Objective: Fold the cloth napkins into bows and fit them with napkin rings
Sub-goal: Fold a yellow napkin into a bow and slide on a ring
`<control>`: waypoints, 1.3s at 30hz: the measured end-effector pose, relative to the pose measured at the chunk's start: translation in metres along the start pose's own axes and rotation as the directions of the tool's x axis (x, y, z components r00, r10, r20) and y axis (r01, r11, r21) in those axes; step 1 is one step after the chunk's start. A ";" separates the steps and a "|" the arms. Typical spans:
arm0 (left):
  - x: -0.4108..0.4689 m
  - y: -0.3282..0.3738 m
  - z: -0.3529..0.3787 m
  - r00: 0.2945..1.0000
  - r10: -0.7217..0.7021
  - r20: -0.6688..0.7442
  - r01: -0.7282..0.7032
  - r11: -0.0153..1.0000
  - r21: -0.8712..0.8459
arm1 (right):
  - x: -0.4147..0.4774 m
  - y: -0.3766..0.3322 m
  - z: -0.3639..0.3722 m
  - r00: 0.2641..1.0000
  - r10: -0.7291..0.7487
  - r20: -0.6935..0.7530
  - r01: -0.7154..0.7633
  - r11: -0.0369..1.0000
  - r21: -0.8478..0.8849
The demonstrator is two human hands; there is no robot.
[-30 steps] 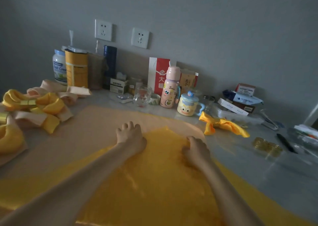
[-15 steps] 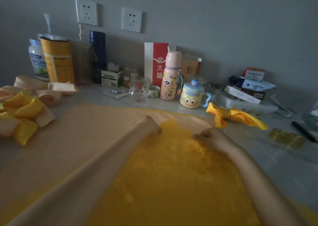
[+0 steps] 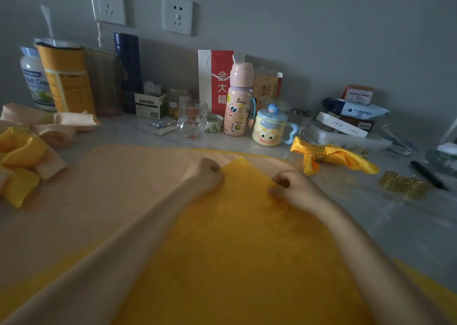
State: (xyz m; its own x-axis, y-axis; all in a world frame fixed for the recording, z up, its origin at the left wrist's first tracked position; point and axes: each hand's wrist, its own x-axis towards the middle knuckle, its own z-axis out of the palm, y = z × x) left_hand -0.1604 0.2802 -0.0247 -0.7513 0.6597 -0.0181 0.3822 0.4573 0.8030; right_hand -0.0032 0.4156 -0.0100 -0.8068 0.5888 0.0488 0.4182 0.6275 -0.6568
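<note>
Lying across the lower centre of the frame, the yellow napkin (image 3: pixel 242 250) is covering part of a beige napkin (image 3: pixel 99 201). The left hand (image 3: pixel 206 174) and right hand (image 3: pixel 294 188), fingers curled, are pinching its far corner from either side. To the right, a ringed yellow bow (image 3: pixel 331 155) is resting near loose gold napkin rings (image 3: pixel 403 185). Behind, a lidded cartoon mug (image 3: pixel 268 130) is hiding its contents, and a small glass jar (image 3: pixel 176 101) is holding yellow pieces.
</note>
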 end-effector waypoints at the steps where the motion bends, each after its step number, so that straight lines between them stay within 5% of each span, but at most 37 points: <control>1: -0.001 -0.002 0.001 0.999 0.036 -0.014 -0.036 0.999 0.012 | 0.000 0.001 0.004 1.000 -0.003 -0.025 0.002 1.000 -0.018; 11: -0.012 -0.002 -0.015 0.984 0.179 0.017 -0.178 0.983 -0.049 | 0.001 -0.004 0.022 0.990 -0.111 -0.083 0.111 0.994 0.001; 20: -0.012 0.007 -0.023 0.961 0.186 0.203 -0.220 0.963 0.157 | -0.002 -0.008 0.025 0.970 -0.152 -0.190 0.145 0.988 -0.048; 30: -0.006 -0.008 -0.005 0.961 0.205 0.185 -0.259 0.900 0.350 | -0.003 -0.013 0.025 0.950 -0.232 -0.211 0.202 0.967 -0.152; 35: -0.003 -0.010 -0.003 0.959 0.223 0.175 -0.275 0.884 0.378 | -0.007 -0.029 0.027 0.974 -0.213 0.072 0.217 0.975 -0.043; 37: -0.004 -0.010 -0.002 0.961 0.211 0.177 -0.264 0.886 0.381 | -0.010 -0.034 0.028 0.978 -0.198 0.068 0.198 0.980 0.017; 39: -0.007 -0.008 -0.002 0.965 0.196 0.175 -0.248 0.897 0.365 | -0.014 -0.039 0.034 0.958 -0.286 -0.006 0.284 0.951 -0.122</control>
State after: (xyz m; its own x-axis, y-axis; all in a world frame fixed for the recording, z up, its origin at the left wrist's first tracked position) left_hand -0.1588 0.2710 -0.0297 -0.5562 0.8303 0.0355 0.7256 0.4644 0.5078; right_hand -0.0221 0.3654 -0.0112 -0.8905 0.3872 0.2390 0.2200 0.8261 -0.5188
